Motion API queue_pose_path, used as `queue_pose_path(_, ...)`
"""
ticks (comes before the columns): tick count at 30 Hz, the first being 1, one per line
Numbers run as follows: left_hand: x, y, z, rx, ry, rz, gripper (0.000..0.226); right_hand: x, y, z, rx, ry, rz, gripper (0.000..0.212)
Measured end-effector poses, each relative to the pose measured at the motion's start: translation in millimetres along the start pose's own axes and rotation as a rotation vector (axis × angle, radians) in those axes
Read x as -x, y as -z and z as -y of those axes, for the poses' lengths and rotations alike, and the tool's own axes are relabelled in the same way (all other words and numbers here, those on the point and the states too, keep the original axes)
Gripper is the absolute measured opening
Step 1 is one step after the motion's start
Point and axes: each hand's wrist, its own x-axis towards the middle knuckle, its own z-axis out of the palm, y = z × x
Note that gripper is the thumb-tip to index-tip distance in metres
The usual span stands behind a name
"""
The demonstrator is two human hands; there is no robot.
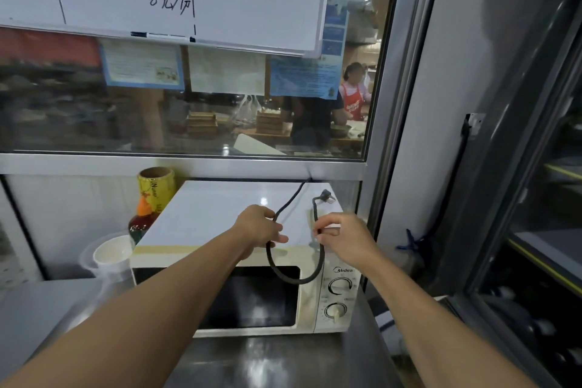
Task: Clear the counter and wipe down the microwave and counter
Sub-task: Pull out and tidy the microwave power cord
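Left hand (261,227) and right hand (341,238) grip one cord (285,274) above one microwave (220,217).

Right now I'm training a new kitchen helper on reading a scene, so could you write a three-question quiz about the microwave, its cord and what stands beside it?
1. True or false: the plug of the black power cord is free, lying over the top of the microwave.
2. What does the right hand do? A) turns a dial B) pinches the cord C) holds a cloth
3. Fill in: the left hand grips the ____.

Key
1. True
2. B
3. Cord; its loop hangs in front of the microwave door. The paper cup and sauce bottle stand to the microwave's left.
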Motion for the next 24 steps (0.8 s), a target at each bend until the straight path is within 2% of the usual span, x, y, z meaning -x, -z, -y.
queue_pose_path(3, -0.2, -4.3, -4.7, -0.005, 0.024, 0.017, 0.034, -1.5, -9.9, -4.7, -0.057, -0.047, 0.021, 0.024)
queue_pose_path(7, -2.3, -7.9, -9.5, -0.138, 0.062, 0.06, 0.004, -9.5, -20.8, -6.1, -0.136, -0.077, 0.011, 0.033)
queue_pose_path(11, -8.4, -10.5, -9.5, -0.257, 0.078, 0.094, 0.009, -20.9, -24.9, -6.7, -0.243, -0.199, 0.036, 0.052)
queue_pose_path(15, -15.4, -14.1, -3.0, -0.357, 0.055, 0.097, 0.018, -35.8, -32.7, -3.2, -0.379, -0.271, 0.025, 0.037)
queue_pose_path(18, -18.9, -15.5, 1.3, -0.344, 0.049, 0.118, 0.008, -45.5, -36.2, -0.8, -0.32, -0.285, 0.028, 0.026)
queue_pose_path(24, -25.9, -19.0, 3.7, -0.375, 0.01, 0.191, 0.026, -56.2, -34.2, -2.6, -0.266, -0.31, 0.07, 0.012)
